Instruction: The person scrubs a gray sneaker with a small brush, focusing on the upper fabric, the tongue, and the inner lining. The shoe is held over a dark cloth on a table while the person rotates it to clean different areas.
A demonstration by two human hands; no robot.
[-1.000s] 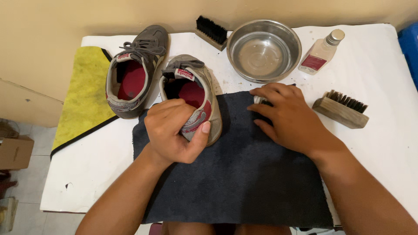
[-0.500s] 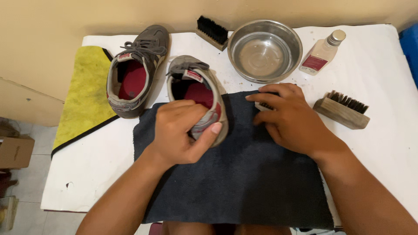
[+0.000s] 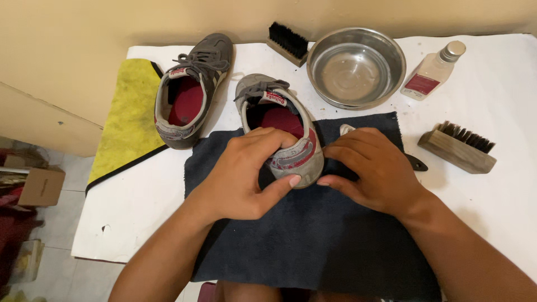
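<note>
A grey shoe (image 3: pixel 267 98) with a red insole and red-striped heel rests partly on a dark blue cloth (image 3: pixel 313 235). My left hand (image 3: pixel 246 176) wraps the shoe's heel, fingers inside the opening, thumb under the heel. My right hand (image 3: pixel 372 170) lies palm-down on the cloth beside the heel, its thumb reaching toward the shoe. It covers a small tool, of which only a white tip (image 3: pixel 347 129) and a dark end (image 3: pixel 417 163) show. The matching second shoe (image 3: pixel 190 95) stands to the left.
On the white table (image 3: pixel 492 100) are a steel bowl (image 3: pixel 356 67), a black-bristled brush (image 3: pixel 287 40), a small clear bottle (image 3: pixel 433 70) and a wooden brush (image 3: pixel 457 147). A yellow cloth (image 3: pixel 127 120) hangs over the left edge. A cardboard box (image 3: pixel 39 186) sits on the floor.
My left hand has shifted the near shoe to the right and further onto the dark cloth, taking its heel more fully. My right hand has drawn in beside the heel.
</note>
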